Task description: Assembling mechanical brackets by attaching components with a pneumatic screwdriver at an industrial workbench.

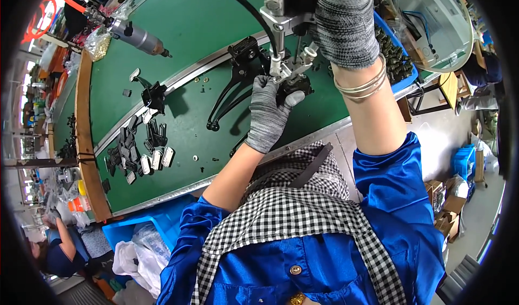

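My left hand (pixel 269 110), in a grey knit glove, is closed on a black brake lever assembly (pixel 304 85), thumb pressed on its near side. That part sits beneath the metal head of a bench machine (pixel 277 67). Raised beside the machine's column is my right hand (pixel 347 18), gloved in darker grey; its fingers run out of view at the upper edge. Close to my left hand lie black levers (pixel 230 94) and a black lever housing (pixel 244 50), partly overlapping each other.
Black and white small plates (pixel 127 148) are heaped at left, near a black lever part (pixel 154 97). An air screwdriver (pixel 138 37) hangs above the green table (pixel 178 167). A blue bin (pixel 393 51) of dark parts stands at right. Another person (pixel 62 245) sits at lower left.
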`<state>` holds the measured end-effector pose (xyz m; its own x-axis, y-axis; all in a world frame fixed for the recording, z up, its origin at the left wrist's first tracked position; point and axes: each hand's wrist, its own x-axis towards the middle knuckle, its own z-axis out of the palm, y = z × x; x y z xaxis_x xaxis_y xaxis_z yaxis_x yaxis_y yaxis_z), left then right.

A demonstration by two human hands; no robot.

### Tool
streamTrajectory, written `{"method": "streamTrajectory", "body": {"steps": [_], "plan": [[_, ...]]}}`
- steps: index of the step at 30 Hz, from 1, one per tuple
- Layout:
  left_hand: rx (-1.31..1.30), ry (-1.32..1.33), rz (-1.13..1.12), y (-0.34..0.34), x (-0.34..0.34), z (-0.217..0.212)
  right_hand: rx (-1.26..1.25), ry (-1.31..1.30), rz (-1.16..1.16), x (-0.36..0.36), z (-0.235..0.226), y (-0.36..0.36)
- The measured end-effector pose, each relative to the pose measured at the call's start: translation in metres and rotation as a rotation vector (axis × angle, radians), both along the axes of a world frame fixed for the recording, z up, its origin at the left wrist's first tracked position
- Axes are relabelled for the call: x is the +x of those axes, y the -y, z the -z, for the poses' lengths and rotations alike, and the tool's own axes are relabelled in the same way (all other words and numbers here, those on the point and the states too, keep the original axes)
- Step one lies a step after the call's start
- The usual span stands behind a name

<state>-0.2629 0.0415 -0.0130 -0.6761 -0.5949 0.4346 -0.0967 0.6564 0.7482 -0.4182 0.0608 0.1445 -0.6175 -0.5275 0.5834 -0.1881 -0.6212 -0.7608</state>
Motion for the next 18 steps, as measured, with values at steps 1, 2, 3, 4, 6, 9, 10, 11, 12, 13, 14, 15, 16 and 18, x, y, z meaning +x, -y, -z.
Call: {"method": "streamTrajectory", "body": {"steps": [1,2,3,4,6,9,10,11,12,13,14,15,16,18], "plan": [[-0.033,0.015,0.003,0.001,0.001,0.003,0.002,0.005,-0.005,0.004,0.0,-0.003],[-0.035,0.015,0.001,0.0,0.0,0.003,0.002,0.005,-0.008,0.006,0.0,-0.003],[0.224,-0.116,0.073,-0.004,-0.002,0.004,0.001,0.006,-0.012,0.01,-0.001,-0.002],[0.483,-0.248,0.145,-0.007,-0.004,0.004,0.002,0.007,-0.017,0.014,-0.002,-0.001],[0.743,-0.379,0.215,-0.006,-0.003,0.006,0.005,0.01,-0.023,0.02,-0.003,-0.002],[0.251,-0.109,0.1,0.0,-0.003,0.015,0.014,0.016,-0.032,0.03,-0.004,-0.005],[0.253,-0.108,0.099,0.0,-0.003,0.015,0.017,0.018,-0.033,0.032,-0.003,-0.008],[0.43,-0.139,0.128,-0.001,-0.003,0.015,0.02,0.019,-0.035,0.034,-0.003,-0.007],[0.607,-0.169,0.155,-0.002,-0.003,0.015,0.024,0.021,-0.036,0.037,-0.003,-0.007],[0.784,-0.2,0.181,-0.003,-0.002,0.015,0.027,0.022,-0.039,0.039,-0.003,-0.007],[0.786,-0.201,0.179,-0.002,-0.002,0.018,0.031,0.023,-0.041,0.042,-0.003,-0.008],[0.642,-0.175,0.165,0.0,-0.003,0.023,0.035,0.024,-0.044,0.043,-0.004,-0.008],[0.498,-0.149,0.15,0.001,-0.004,0.027,0.039,0.026,-0.046,0.046,-0.004,-0.009],[0.357,-0.121,0.133,0.002,-0.002,0.03,0.046,0.031,-0.051,0.044,-0.003,-0.01]]}}
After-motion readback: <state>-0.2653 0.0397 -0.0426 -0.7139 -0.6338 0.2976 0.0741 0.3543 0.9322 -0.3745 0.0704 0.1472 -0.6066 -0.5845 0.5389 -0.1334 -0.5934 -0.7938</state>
